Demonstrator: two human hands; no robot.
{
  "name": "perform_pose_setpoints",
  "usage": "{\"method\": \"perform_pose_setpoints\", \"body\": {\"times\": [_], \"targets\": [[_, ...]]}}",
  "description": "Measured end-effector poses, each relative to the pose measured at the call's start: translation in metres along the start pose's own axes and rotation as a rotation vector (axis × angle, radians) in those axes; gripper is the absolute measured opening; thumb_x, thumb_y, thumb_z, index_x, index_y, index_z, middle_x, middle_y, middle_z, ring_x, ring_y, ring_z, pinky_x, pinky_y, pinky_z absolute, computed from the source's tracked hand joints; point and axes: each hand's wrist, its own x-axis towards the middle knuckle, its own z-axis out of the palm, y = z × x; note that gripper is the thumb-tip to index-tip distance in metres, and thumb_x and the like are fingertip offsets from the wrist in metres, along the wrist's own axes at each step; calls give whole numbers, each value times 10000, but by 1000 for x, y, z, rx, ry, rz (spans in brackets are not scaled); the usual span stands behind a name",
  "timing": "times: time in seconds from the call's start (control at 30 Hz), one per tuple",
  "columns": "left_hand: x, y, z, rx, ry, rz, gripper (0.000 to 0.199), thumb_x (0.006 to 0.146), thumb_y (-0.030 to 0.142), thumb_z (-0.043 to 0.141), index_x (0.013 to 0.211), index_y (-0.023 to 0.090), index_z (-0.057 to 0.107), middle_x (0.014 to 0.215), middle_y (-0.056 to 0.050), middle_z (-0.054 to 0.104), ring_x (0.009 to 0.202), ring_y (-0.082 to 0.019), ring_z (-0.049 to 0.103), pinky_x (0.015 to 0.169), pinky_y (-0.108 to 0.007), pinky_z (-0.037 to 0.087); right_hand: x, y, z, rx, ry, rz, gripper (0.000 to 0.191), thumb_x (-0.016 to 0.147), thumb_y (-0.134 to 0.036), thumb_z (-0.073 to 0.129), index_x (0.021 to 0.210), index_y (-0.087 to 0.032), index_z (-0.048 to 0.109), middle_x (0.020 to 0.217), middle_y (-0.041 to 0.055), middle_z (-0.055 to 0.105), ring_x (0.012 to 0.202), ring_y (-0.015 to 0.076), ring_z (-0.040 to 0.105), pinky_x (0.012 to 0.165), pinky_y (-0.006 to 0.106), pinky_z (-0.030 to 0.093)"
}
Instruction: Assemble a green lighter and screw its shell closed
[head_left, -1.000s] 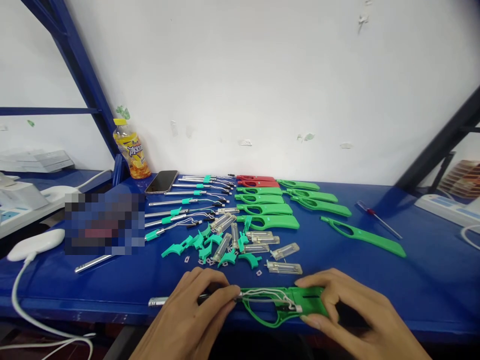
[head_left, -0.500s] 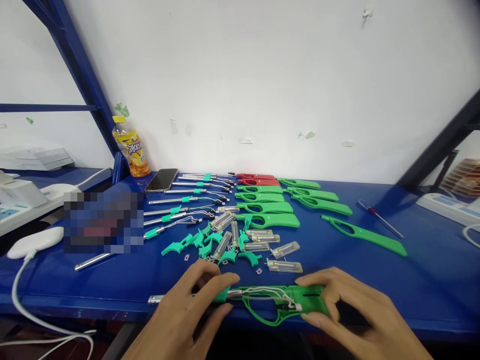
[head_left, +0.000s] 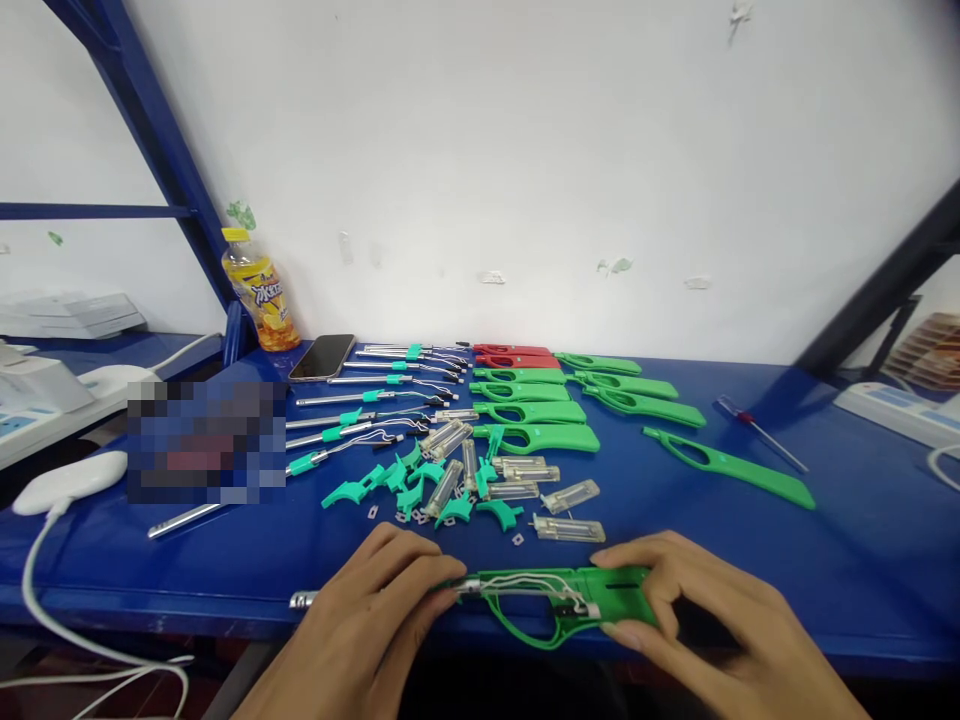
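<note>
A green lighter handle shell (head_left: 622,592) lies with its hollow inside facing up at the table's front edge. My right hand (head_left: 705,610) pinches its wide end between thumb and fingers. My left hand (head_left: 382,610) is closed round a metal lighter tube (head_left: 303,600), whose tip sticks out on the left. The tube's other end sits at the shell's narrow end, partly hidden by my fingers. White wires (head_left: 525,580) run from it over the trigger loop to a small black and white piece (head_left: 579,609) in the shell.
Behind my hands lie teal triggers (head_left: 395,474) and clear fuel tanks (head_left: 568,529). Several tubes with wires (head_left: 345,400) lie at left, green shells (head_left: 536,438) and red shells (head_left: 517,361) at the back. A screwdriver (head_left: 763,434) is at right, a phone (head_left: 322,357) and a bottle (head_left: 262,295) back left.
The fingers of my left hand have closed down over the tube's teal collar, which is now covered. The tube's tip has shifted slightly left. My right hand holds the shell as before.
</note>
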Motion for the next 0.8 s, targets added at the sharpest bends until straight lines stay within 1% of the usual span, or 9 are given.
{"method": "perform_pose_setpoints", "body": {"times": [0.1, 0.13, 0.2, 0.37, 0.43, 0.5, 0.57, 0.7, 0.8], "targets": [[9, 5, -1, -71, 87, -39, 275, 1105, 162, 472, 1171, 295, 703, 1120, 4, 722, 954, -87, 737, 867, -132, 594, 1, 0, 0, -3, 5, -4, 365, 991, -413, 779, 750, -259, 553, 1028, -20, 830, 947, 156, 816, 780, 178, 610], [10, 6, -1, -94, 113, -46, 266, 1107, 158, 461, 1141, 279, 695, 1110, -4, 702, 911, -74, 729, 816, -109, 580, 1, 0, 0, -3, 6, -5, 365, 992, -412, 777, 749, -259, 553, 1026, -19, 831, 945, 156, 817, 777, 177, 611], [11, 6, 0, -118, 131, -34, 279, 1096, 128, 438, 1139, 262, 679, 1117, -17, 671, 881, -59, 718, 780, -92, 561, 2, -1, -1, 0, 8, -9, 359, 991, -409, 778, 750, -259, 558, 1025, -17, 833, 943, 159, 819, 771, 178, 614], [5, 4, 1, -130, 62, -54, 408, 1073, 70, 387, 1310, 293, 633, 1211, -29, 658, 985, -65, 732, 855, -108, 575, 3, -3, -1, 12, 15, -2, 348, 979, -400, 788, 745, -260, 571, 1012, -10, 836, 928, 171, 825, 760, 188, 625], [2, 6, 0, -104, 32, -83, 370, 1100, 137, 436, 1367, 320, 615, 1256, -25, 652, 1045, -85, 735, 895, -130, 591, 4, -3, -1, 15, 12, 8, 356, 977, -399, 789, 737, -257, 569, 1014, -6, 836, 930, 179, 827, 760, 196, 629], [0, 10, -1, -74, 23, -99, 315, 1105, 236, 533, 1394, 337, 605, 1272, -16, 647, 1082, -105, 731, 929, -153, 603, 4, -4, -1, 15, 15, 13, 365, 977, -407, 787, 727, -256, 568, 1008, 0, 836, 923, 187, 828, 751, 203, 632], [0, 12, -1, -69, 39, -89, 294, 1097, 265, 581, 1381, 334, 612, 1257, -9, 648, 1077, -107, 726, 936, -161, 606, 4, -4, -1, 13, 21, 9, 365, 981, -414, 782, 728, -256, 572, 1005, 1, 837, 916, 188, 829, 748, 205, 632], [1, 12, 1, -95, 78, -38, 284, 1101, 150, 537, 1335, 282, 628, 1199, -15, 653, 1043, -96, 700, 904, -165, 596, 3, -3, -1, 16, 20, -7, 357, 980, -395, 790, 741, -258, 562, 1017, -14, 838, 923, 168, 826, 761, 185, 623], [3, 12, 3, -109, 78, -19, 328, 1090, 92, 531, 1366, 251, 611, 1196, -27, 648, 1033, -101, 676, 890, -189, 593, 2, -2, -1, 14, 20, -12, 359, 976, -390, 798, 746, -259, 555, 1032, -12, 839, 936, 166, 823, 762, 183, 619]]}}
